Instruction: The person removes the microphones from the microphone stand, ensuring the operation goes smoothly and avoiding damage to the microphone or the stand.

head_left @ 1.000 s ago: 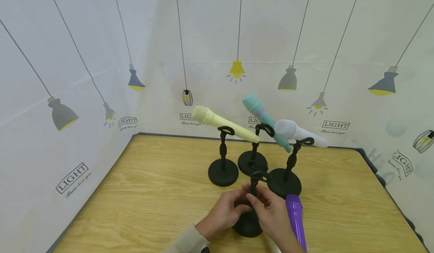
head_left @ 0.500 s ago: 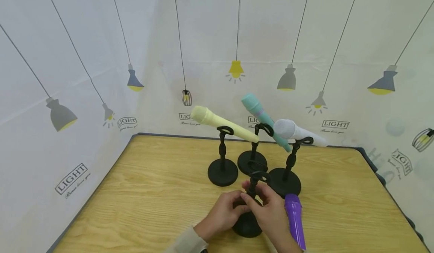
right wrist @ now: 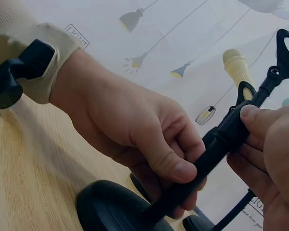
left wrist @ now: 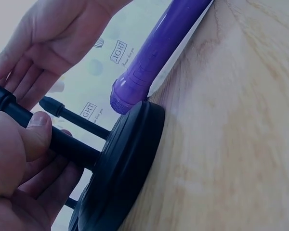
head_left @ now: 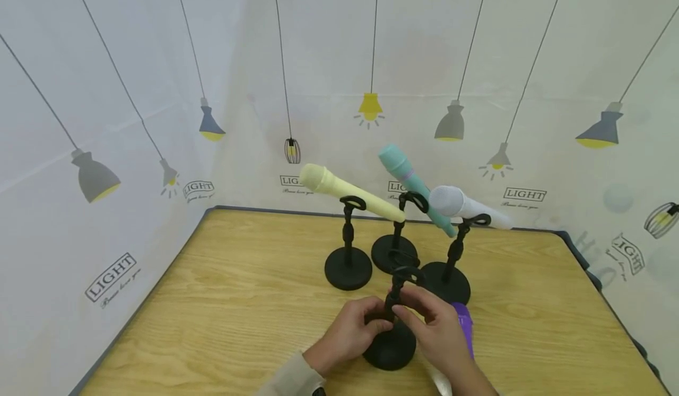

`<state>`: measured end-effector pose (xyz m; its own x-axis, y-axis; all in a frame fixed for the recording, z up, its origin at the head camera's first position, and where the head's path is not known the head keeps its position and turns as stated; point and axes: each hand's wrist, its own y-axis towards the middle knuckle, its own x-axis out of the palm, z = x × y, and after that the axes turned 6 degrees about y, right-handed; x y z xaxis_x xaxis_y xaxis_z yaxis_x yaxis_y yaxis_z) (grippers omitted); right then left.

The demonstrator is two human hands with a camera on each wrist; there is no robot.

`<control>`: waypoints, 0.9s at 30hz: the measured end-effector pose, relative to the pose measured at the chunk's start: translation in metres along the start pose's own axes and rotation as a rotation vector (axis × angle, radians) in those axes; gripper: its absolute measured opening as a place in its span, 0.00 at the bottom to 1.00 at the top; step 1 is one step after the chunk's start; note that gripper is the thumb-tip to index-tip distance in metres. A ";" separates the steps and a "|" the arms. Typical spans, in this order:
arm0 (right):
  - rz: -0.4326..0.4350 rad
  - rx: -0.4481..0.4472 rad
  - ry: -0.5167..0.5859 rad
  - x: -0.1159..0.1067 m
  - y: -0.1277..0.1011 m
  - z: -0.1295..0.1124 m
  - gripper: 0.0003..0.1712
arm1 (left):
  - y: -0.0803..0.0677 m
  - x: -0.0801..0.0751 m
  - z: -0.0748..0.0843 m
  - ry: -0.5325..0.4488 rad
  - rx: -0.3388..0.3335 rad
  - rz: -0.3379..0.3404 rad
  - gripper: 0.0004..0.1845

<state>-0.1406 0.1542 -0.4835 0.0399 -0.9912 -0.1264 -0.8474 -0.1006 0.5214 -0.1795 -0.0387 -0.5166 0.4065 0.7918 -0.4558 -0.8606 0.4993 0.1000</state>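
A black desktop microphone stand [head_left: 389, 352] stands upright on the table, its round base down and an unfilled clip on top. My left hand [head_left: 347, 331] grips the lower pole between thumb and fingers, just above the base. Higher up, my right hand [head_left: 437, 328] holds the collar of the pole, with its thumb [right wrist: 254, 118] on the near side and fingers behind. A purple microphone [left wrist: 154, 53] lies beside the base; in the head view my right hand partly covers it. Under the right wrist pokes out a white object [head_left: 441, 382], mostly hidden.
Behind are three more black stands, carrying a yellow microphone [head_left: 350, 195], a teal microphone [head_left: 416, 187] and a white microphone [head_left: 461, 203]. The right one's base [head_left: 448, 284] is close to my right hand. A lamp-printed backdrop [head_left: 329, 60] encloses the wooden table [head_left: 239, 302].
My right hand has shifted slightly right, its thumb now higher on the pole, and covers more of the purple microphone. The left hand keeps its place on the stand.
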 end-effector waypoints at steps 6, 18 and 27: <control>-0.011 0.047 0.012 -0.003 -0.002 -0.003 0.17 | -0.001 -0.001 0.002 0.004 -0.007 0.002 0.08; 0.065 0.234 -0.091 0.024 0.008 -0.018 0.17 | -0.002 0.000 0.003 0.030 0.004 0.013 0.11; 0.011 0.050 -0.119 0.007 0.004 -0.006 0.18 | -0.001 0.000 0.002 0.010 0.005 0.008 0.08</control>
<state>-0.1406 0.1460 -0.4777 -0.0305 -0.9746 -0.2217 -0.8727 -0.0822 0.4812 -0.1777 -0.0385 -0.5148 0.3966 0.7923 -0.4636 -0.8623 0.4948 0.1080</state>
